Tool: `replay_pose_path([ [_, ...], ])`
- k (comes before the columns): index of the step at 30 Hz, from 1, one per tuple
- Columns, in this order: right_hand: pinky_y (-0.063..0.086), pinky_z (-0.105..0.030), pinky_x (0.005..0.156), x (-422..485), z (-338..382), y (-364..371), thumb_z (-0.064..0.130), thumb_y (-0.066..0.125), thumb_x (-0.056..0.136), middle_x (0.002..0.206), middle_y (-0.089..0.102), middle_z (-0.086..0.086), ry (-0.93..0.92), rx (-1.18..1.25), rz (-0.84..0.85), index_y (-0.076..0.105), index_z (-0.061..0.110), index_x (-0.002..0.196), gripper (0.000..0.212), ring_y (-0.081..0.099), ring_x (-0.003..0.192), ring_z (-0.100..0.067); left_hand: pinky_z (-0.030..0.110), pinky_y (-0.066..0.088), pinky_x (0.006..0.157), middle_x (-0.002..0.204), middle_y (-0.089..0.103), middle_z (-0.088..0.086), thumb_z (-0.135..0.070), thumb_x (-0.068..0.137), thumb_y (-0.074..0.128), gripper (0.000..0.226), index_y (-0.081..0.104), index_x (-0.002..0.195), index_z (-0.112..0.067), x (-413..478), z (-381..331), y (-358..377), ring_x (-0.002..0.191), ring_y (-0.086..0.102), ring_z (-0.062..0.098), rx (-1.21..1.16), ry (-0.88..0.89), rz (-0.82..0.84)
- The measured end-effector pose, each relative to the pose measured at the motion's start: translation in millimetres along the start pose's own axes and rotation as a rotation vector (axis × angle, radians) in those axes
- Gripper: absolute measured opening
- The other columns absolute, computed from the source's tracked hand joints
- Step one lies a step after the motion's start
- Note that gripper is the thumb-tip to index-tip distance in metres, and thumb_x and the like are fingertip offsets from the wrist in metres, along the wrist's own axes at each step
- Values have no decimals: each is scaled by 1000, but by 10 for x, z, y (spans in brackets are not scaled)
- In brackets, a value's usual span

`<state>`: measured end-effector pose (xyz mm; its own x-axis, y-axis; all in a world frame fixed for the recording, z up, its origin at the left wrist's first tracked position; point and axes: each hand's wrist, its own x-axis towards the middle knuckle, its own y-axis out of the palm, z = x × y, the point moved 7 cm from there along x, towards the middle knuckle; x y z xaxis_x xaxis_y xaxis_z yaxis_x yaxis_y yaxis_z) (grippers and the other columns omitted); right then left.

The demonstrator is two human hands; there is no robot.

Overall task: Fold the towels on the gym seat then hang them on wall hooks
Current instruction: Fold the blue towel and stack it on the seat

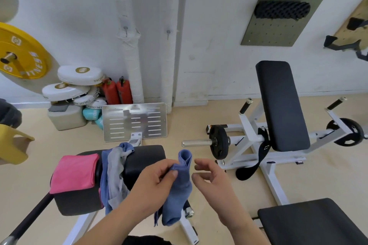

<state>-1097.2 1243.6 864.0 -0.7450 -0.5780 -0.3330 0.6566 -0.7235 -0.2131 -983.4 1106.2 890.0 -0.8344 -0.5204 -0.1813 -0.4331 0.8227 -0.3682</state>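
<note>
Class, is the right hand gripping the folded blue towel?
No, the right hand hovers open beside the folded blue towel, which only the left hand pinches.

On my feed the left hand point(153, 181) and the right hand point(211, 181) are bare, and the left forearm point(111, 223) and right forearm point(243, 223) run uncovered to the near edge. Between them, at that near edge, a strip of black clothing point(147, 240) shows, too little to tell the garment.
</note>
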Motion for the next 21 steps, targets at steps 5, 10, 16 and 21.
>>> replay_pose_path([
  [5, 45, -42, 114, 157, -259, -73, 25, 82, 86, 144, 62, 8, 67, 117, 261, 56, 32, 141, 61, 53, 138, -14, 28, 51, 83, 96, 74, -5, -9, 104, 52, 35, 73, 98, -36, -54, -164, -50, 89, 65, 8, -62, 15, 163],
  [10, 44, -50, 114, 73, 4, -148, 15, 71, 93, 137, 65, -19, -70, 269, 414, 63, 7, 134, 43, 58, 133, -34, 33, 52, 89, 101, 76, 5, -15, 102, 58, 19, 75, 97, -23, -63, -475, -316, 97, 67, 15, -315, 60, 153],
  [16, 52, -48, 100, 19, 221, -255, 19, 69, 98, 120, 72, -20, -142, 231, 235, 68, 11, 119, 23, 68, 116, -34, 35, 58, 93, 113, 75, 0, -16, 92, 75, 31, 70, 109, -41, 35, -273, -484, 110, 70, 18, -141, 40, 84],
  [21, 55, -39, 80, -39, 434, -23, 18, 73, 90, 91, 72, -11, -284, -177, 308, 72, 19, 95, 5, 65, 84, -13, 22, 54, 91, 108, 70, -25, -67, 63, 80, 60, 62, 117, -49, 122, -410, -236, 103, 64, -6, 416, 162, 176],
])
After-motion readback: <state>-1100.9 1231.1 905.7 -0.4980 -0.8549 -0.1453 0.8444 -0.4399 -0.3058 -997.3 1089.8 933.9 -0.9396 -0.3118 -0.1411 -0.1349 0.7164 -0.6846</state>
